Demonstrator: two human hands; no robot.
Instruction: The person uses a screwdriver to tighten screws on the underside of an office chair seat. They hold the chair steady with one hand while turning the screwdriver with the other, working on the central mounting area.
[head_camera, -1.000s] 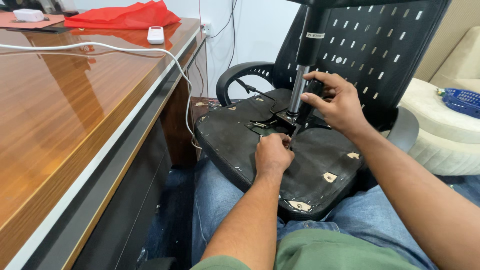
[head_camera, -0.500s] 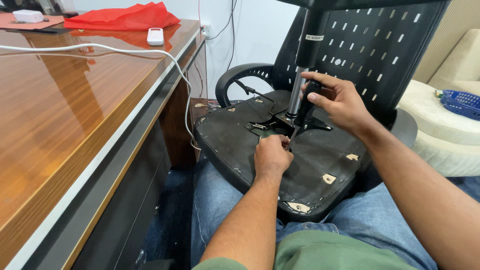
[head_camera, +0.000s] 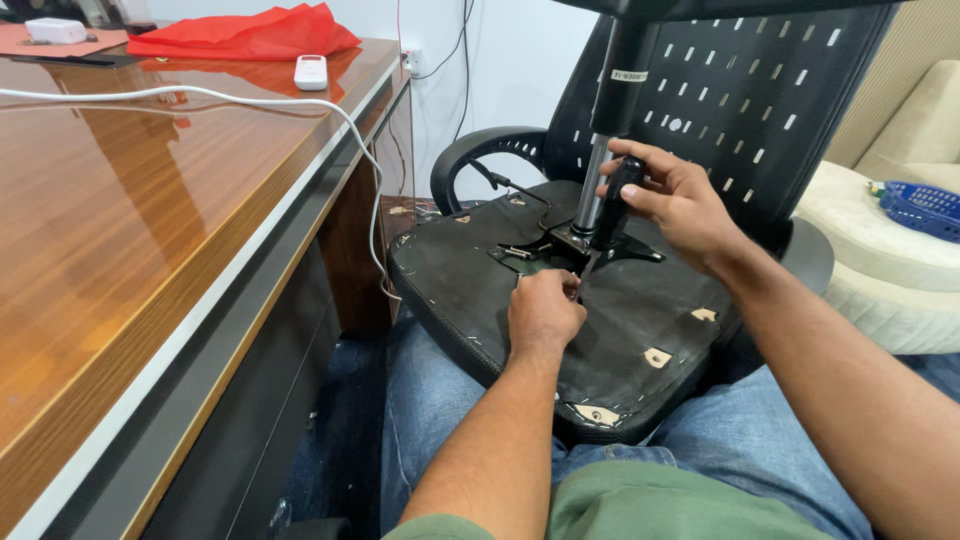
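Closest to me, my left hand (head_camera: 543, 312) rests on the black underside of the upturned chair seat (head_camera: 620, 330), which lies across my lap on my blue jeans (head_camera: 740, 440). Its grip is closed, fingertips pinched together right at the lower tip of the screwdriver (head_camera: 610, 215); whatever small part it pinches is hidden, so I cannot tell what it is.

Just above and to the right of that grip, my right hand (head_camera: 675, 200) is wrapped tight around the screwdriver's black handle, clamped on it. The tool stands nearly upright, its shaft running down to the metal mounting plate (head_camera: 560, 248) at the middle of the seat.

Immediately left of the right grip, touching-close to the handle, rises the chair's gas cylinder (head_camera: 605, 120), silver below and black above. Beyond it stands the black perforated backrest (head_camera: 760, 110), with a curved armrest (head_camera: 480, 155) off to the left.

Well to the left of both hands runs the wooden tabletop (head_camera: 130, 230), crossed by a white cable (head_camera: 200, 95). At its far end lie a red cloth (head_camera: 240, 35) and a small white remote (head_camera: 311, 72). Far right, a blue basket (head_camera: 920, 205) sits on a cream sofa (head_camera: 880, 260).
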